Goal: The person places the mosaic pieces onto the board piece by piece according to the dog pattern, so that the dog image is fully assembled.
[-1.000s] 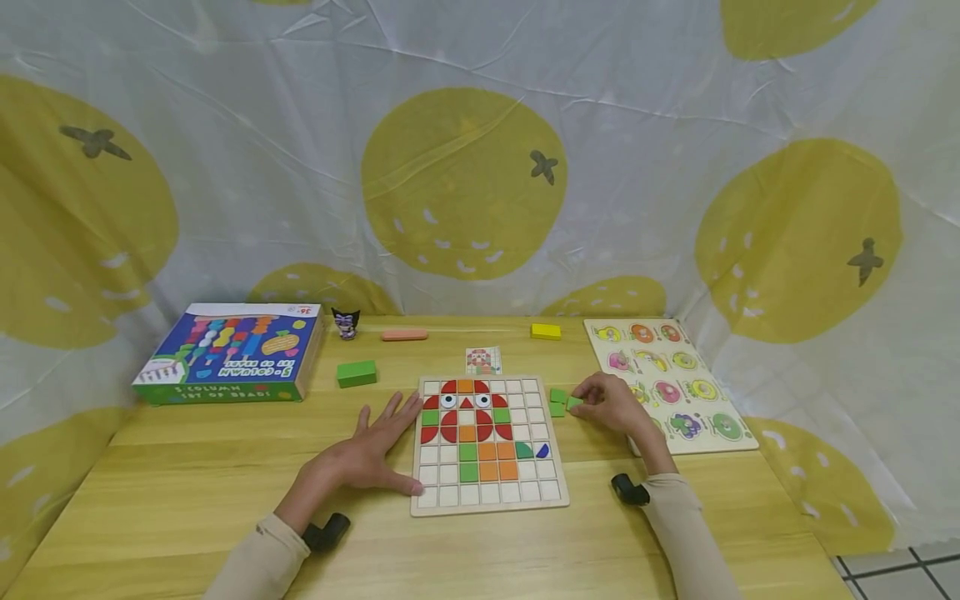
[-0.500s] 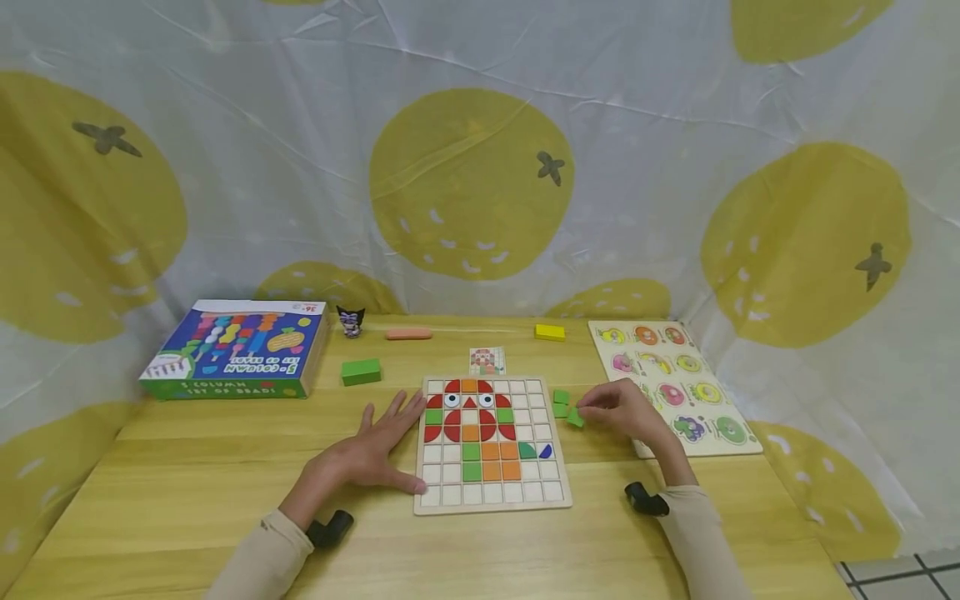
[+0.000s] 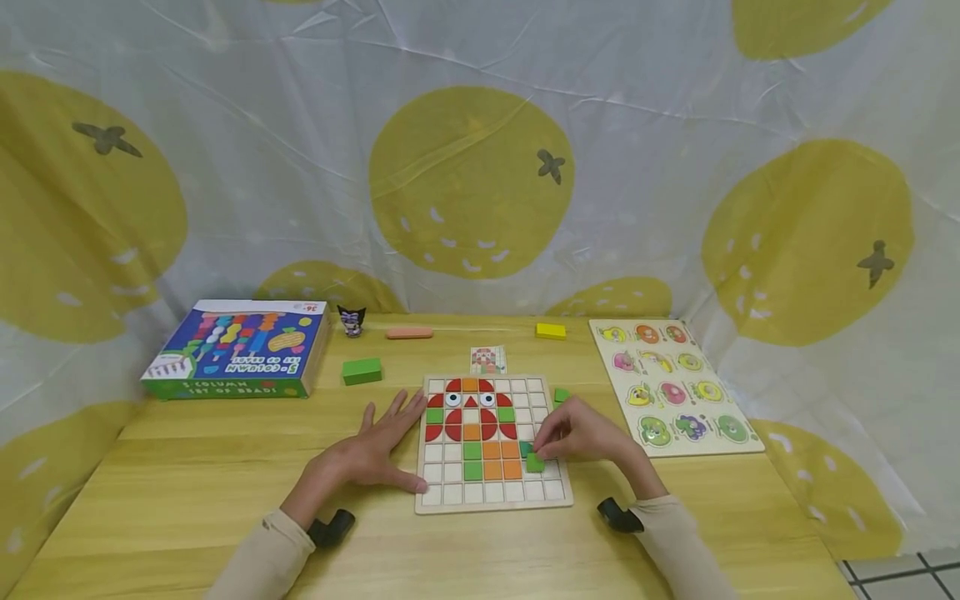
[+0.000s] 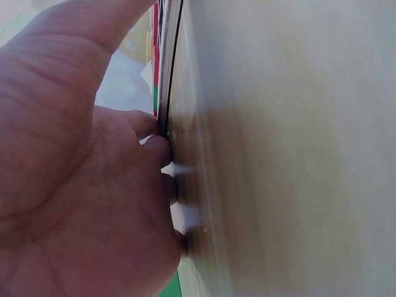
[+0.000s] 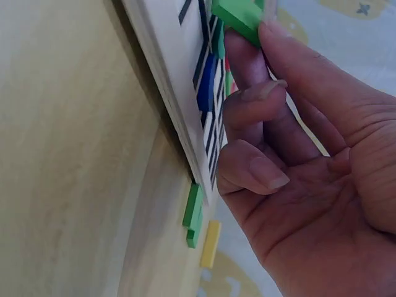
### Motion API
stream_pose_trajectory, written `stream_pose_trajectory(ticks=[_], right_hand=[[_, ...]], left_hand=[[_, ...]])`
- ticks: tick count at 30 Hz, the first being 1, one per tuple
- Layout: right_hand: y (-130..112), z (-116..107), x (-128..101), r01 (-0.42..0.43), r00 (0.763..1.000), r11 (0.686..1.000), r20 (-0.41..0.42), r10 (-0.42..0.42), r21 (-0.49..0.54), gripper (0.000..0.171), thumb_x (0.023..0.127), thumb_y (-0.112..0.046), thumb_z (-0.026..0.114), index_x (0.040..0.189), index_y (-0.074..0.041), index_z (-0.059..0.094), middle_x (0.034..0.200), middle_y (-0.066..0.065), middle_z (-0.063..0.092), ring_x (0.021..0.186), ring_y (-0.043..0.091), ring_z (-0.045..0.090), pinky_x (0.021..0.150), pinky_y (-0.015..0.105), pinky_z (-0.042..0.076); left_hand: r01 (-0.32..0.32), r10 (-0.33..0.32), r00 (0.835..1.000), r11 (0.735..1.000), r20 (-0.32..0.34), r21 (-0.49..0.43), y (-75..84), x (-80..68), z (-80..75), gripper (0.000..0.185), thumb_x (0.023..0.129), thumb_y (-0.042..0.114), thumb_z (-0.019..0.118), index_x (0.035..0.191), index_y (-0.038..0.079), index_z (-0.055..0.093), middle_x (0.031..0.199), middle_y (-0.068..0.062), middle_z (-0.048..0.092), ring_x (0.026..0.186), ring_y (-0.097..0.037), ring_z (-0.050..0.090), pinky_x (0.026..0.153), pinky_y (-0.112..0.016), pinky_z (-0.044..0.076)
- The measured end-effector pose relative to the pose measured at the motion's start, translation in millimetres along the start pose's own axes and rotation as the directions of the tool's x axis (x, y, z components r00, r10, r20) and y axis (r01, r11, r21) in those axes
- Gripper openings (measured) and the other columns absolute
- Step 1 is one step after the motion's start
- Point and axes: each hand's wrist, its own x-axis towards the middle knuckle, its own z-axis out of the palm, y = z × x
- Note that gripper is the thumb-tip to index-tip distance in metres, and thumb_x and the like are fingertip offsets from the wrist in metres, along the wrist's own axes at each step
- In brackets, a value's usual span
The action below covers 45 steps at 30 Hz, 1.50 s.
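A square wooden grid board (image 3: 495, 506) lies in the middle of the table, with red, orange, green and white-eyed tiles forming an owl-like picture. My left hand (image 3: 367, 454) rests at the board's left edge, fingers spread and thumb at the lower left corner. Between thumb and index finger my right hand (image 3: 581, 433) pinches a green square tile (image 5: 238, 15), close over the board's lower right cells. Just beyond it is a dark green rounded tile (image 3: 526, 448). A blue piece (image 5: 207, 83) on the board shows in the right wrist view; in the head view the hand covers it.
Loose green tiles (image 5: 193, 207) lie right of the board. Behind it are a small picture card (image 3: 488, 360), a yellow block (image 3: 551, 332) and a pink bar (image 3: 409, 333). A green block (image 3: 362, 372), figurine (image 3: 351, 321) and bead-set box (image 3: 236, 350) stand left; a fruit puzzle board (image 3: 663, 387) lies right.
My right hand has drawn a green tile away from the loose ones and carried it left over the board's lower right part. The left hand keeps its place at the board's edge.
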Motion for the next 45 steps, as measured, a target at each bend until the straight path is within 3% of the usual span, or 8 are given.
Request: stream_pose_trajectory(ticks=[9,18,27,33,36,40,42,45], right_hand=[[-0.4,7.4,7.1,0.056,0.997,0.998,0.050,-0.055,-0.012,0.006,0.089,0.001,0.087,0.089,-0.004,0.086,0.084,0.001,0.079,0.072,0.004,0.063,0.069,0.020,0.057],[1.2,4.4,3.9,0.024,0.997,0.997,-0.067,-0.029,-0.074,0.011,0.085,-0.006,0.092,0.095,-0.007,0.086,0.082,-0.006,0.073,0.073,0.005,0.059,0.066,0.020,0.051],[8.1,2.8,3.6,0.018,0.999,0.999,-0.041,-0.019,-0.035,0.010,0.087,0.001,0.088,0.097,0.000,0.086,0.093,0.012,0.081,0.074,0.007,0.064,0.068,0.020,0.056],[12.2,-3.4,0.9,-0.014,0.995,0.996,-0.099,0.006,-0.085,0.008,0.091,-0.007,0.087,0.098,-0.007,0.087,0.093,0.006,0.081,0.076,0.007,0.064,0.068,0.020,0.055],[17.8,-12.8,-3.3,-0.060,0.975,0.990,-0.221,0.032,-0.124,0.009,0.091,-0.007,0.087,0.100,-0.010,0.087,0.091,0.002,0.080,0.075,0.010,0.062,0.067,0.022,0.053],[31.0,-26.6,-7.2,-0.121,0.924,0.984,-0.377,0.064,-0.129,0.013,0.091,-0.004,0.086,0.104,-0.005,0.085,0.089,0.001,0.076,0.076,0.014,0.064,0.068,0.024,0.054],[37.5,-32.2,-7.1,-0.150,0.904,0.981,-0.420,0.086,-0.122,0.017,0.091,-0.004,0.086,0.108,-0.004,0.084,0.088,0.002,0.075,0.078,0.015,0.065,0.069,0.024,0.055],[45.5,-38.6,-5.8,-0.172,0.895,0.976,-0.434,0.100,-0.131,0.023,0.090,-0.003,0.087,0.112,-0.002,0.082,0.090,0.005,0.074,0.079,0.016,0.065,0.070,0.025,0.055]], left_hand=[[-0.012,0.012,1.000,0.999,-0.004,-0.036,-2.2,-1.8,0.0,0.133,0.081,0.055,0.092,0.174,0.008,0.010,0.182,-0.016,0.000,0.165,-0.044,-0.012,0.123,-0.073,-0.019],[-0.021,0.021,1.000,0.999,0.000,-0.038,0.7,-1.6,-1.2,0.132,0.082,0.053,0.093,0.174,0.007,0.010,0.181,-0.017,0.001,0.165,-0.045,-0.011,0.122,-0.074,-0.020],[0.037,-0.037,0.999,0.999,0.006,0.003,-5.9,2.8,2.4,0.135,0.079,0.060,0.091,0.175,0.013,0.008,0.183,-0.009,-0.001,0.167,-0.037,-0.012,0.127,-0.068,-0.016],[0.000,0.000,1.000,1.000,-0.007,-0.026,-3.2,2.4,1.1,0.134,0.079,0.057,0.093,0.174,0.009,0.011,0.182,-0.014,0.002,0.166,-0.043,-0.011,0.124,-0.072,-0.018],[-0.005,0.005,1.000,1.000,-0.005,-0.018,-1.2,2.2,0.4,0.133,0.080,0.055,0.093,0.174,0.007,0.011,0.182,-0.016,0.002,0.165,-0.044,-0.011,0.124,-0.073,-0.018],[0.002,-0.002,1.000,1.000,0.000,-0.007,0.8,1.7,-0.4,0.132,0.081,0.055,0.092,0.174,0.007,0.011,0.181,-0.017,0.002,0.165,-0.045,-0.011,0.124,-0.073,-0.017],[0.007,-0.007,1.000,1.000,0.005,-0.008,1.4,1.3,-1.1,0.132,0.081,0.054,0.092,0.174,0.006,0.010,0.181,-0.017,0.002,0.165,-0.045,-0.011,0.124,-0.073,-0.017],[0.014,-0.014,1.000,1.000,0.011,-0.004,2.0,1.5,-1.2,0.132,0.082,0.054,0.092,0.174,0.006,0.010,0.182,-0.017,0.001,0.165,-0.045,-0.011,0.124,-0.073,-0.017]])
